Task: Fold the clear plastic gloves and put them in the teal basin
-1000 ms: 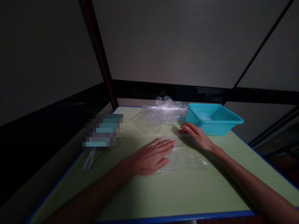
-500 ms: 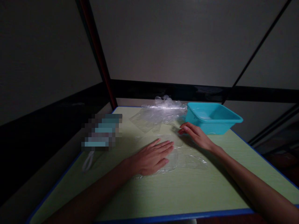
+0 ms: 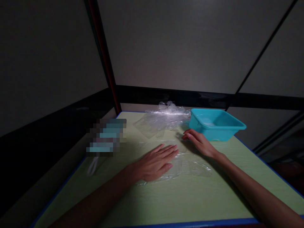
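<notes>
My left hand [image 3: 155, 163] lies flat, palm down with fingers stretched out, on a clear plastic bag or glove-like sheet [image 3: 199, 167] spread over the table. The film is so transparent that its exact shape is hard to make out. Just beyond its right far edge, my right hand [image 3: 198, 141] hovers or rests low with loosely bent fingers, and nothing shows in it. Behind both hands sits a crumpled heap of clear plastic [image 3: 163, 118], its flat part towards the left.
A turquoise plastic basin [image 3: 218, 134] stands at the back right, close to my right hand. On the left edge lies a pixelated object with a white loop strap [image 3: 92, 166]. The light green table [image 3: 142, 205] has a blue rim, and dark-banded walls enclose its far side.
The whole view has shifted slightly, so everything sits a little lower. Both hands keep nearly the same pose and place on the table.
</notes>
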Demonstrator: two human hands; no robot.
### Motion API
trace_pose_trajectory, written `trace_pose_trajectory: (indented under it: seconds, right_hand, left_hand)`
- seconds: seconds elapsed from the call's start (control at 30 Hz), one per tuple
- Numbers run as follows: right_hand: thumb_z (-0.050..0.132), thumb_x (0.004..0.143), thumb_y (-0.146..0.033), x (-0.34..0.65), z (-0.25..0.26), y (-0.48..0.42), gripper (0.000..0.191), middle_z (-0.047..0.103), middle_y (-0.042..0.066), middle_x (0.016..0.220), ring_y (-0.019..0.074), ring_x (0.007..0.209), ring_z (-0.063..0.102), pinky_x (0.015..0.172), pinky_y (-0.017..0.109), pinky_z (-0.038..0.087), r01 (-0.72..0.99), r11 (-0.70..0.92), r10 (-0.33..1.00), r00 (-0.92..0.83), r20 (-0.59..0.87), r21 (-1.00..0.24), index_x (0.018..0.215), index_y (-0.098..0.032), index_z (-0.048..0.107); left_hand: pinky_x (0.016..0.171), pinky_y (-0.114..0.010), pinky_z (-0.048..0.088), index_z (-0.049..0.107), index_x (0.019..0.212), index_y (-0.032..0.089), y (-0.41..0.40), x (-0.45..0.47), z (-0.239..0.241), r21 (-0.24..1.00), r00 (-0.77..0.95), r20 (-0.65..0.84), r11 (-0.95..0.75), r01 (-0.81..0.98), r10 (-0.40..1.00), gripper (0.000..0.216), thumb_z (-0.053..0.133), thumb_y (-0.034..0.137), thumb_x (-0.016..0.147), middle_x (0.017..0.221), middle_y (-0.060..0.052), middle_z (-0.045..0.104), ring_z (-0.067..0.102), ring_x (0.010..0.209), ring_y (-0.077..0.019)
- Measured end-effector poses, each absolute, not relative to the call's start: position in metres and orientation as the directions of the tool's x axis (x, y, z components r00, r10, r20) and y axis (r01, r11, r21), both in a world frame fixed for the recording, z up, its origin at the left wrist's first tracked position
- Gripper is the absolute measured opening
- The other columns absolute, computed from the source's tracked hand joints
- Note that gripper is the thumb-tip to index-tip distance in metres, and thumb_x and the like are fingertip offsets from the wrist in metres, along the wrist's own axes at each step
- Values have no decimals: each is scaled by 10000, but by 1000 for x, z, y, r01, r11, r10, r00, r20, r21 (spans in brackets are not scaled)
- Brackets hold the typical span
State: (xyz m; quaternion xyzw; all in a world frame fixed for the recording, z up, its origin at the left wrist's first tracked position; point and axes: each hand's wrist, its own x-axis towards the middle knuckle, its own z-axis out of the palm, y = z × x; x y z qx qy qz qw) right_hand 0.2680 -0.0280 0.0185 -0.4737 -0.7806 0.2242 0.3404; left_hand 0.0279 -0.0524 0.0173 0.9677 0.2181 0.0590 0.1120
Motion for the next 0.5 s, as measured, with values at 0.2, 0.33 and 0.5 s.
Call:
trace_pose_trajectory:
  seconds: [0.2,0.33,0.5]
  right_hand:
    - [328,875,-430,268,20,-31,335,624,65,892,220,813,564,738,330,401,657,449,893,-346,287,-606,912,-189,558]
    - [313,883,-412,268,21,-32,333,628,70,908,225,815,571,736,337,403,694,471,882,-388,268,-544,961,-196,555]
    - [305,891,-380,267,22,-34,336,633,76,922,224,817,577,724,331,406,679,498,867,-409,285,-539,968,-187,570]
  left_hand:
    - [1062,-355,125,235,1326,153,-52,19,23,262,875,211,-888,378,435,455,300,237,884,1370,-65,309,258,1260,-146]
    - [1024,-376,232,421,1203,151,-49,13,26,260,842,317,-893,366,437,355,318,189,865,1219,-69,509,457,1119,-156]
    - [954,-346,348,551,1047,123,-48,11,23,270,829,345,-892,362,441,287,360,177,840,1024,-60,634,562,968,-167]
